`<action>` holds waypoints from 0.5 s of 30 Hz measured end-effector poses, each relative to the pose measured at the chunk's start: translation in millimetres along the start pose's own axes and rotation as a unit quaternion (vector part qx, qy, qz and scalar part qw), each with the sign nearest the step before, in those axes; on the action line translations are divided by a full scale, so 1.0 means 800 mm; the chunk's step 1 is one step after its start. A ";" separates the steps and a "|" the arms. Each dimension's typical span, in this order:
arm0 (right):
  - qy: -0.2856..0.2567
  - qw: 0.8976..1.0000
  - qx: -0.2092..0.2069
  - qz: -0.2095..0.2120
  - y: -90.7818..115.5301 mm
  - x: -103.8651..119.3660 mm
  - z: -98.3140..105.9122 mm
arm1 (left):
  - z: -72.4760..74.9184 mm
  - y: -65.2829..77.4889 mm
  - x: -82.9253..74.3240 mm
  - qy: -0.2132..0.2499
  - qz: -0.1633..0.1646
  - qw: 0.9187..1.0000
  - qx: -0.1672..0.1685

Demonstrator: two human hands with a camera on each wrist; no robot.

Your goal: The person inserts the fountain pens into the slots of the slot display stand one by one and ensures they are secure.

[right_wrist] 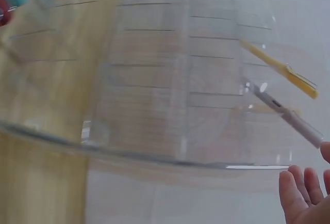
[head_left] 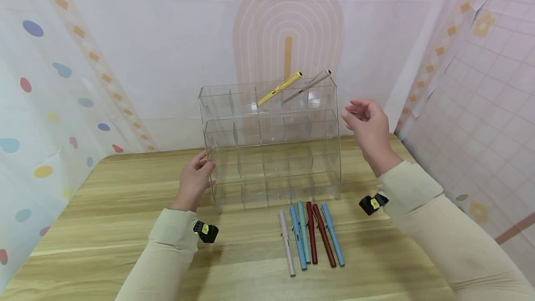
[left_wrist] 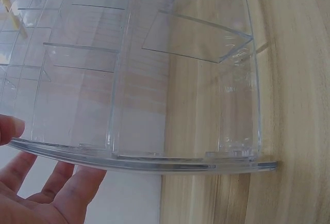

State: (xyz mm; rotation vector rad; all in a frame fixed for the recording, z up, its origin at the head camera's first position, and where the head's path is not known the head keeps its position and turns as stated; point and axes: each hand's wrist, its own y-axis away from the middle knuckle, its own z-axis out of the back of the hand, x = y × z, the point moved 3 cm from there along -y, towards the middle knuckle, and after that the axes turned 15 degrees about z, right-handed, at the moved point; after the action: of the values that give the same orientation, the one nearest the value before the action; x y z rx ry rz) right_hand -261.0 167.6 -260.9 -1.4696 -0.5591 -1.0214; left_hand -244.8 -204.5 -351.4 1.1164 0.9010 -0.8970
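On the bench, six loose pens lie before the clear rack. Left hand pinches rack's left side panel; right hand, loosely curled, empty, just beside right side. Step looks like steadying rack mid-loading; next probably calls for right hand fetching a pen. Yellow pen, grey pen lean in top tier.

Left sleeve and right sleeve are showing matching plain, pale cream fabric, each ending in a broad cuff. A black left wrist unit and a matching right wrist unit are protruding beside the cuffs, each bearing a yellow marking. Left hand and right hand are showing bare.
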 end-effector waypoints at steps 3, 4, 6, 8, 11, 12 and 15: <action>0.027 0.999 0.024 0.003 0.016 -0.009 0.009 | 0.000 0.000 0.000 0.002 0.000 1.000 0.003; 0.037 0.999 0.033 0.003 0.021 -0.012 0.012 | 0.000 0.001 0.000 0.004 -0.001 1.000 0.005; 0.051 0.998 0.048 -0.002 0.032 -0.018 0.017 | 0.000 0.002 -0.001 0.006 -0.002 1.000 0.008; 0.057 0.996 0.062 -0.010 0.042 -0.023 0.021 | 0.000 0.003 -0.001 0.006 -0.004 1.000 0.010; 0.062 0.994 0.083 -0.025 0.058 -0.032 0.027 | 0.000 0.004 -0.001 0.006 -0.006 1.000 0.010; 0.064 0.994 0.089 -0.030 0.064 -0.035 0.029 | 0.000 0.004 -0.001 0.006 -0.006 1.000 0.010; 0.074 0.991 0.104 -0.045 0.080 -0.045 0.033 | 0.000 0.005 -0.001 0.007 -0.007 1.000 0.011</action>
State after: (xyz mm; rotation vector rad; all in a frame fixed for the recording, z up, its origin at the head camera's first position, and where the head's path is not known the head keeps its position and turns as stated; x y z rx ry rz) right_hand -218.8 189.1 -322.9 -1.1843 -0.6100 -1.0994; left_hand -241.8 -203.6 -349.1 1.1380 0.9136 -0.9125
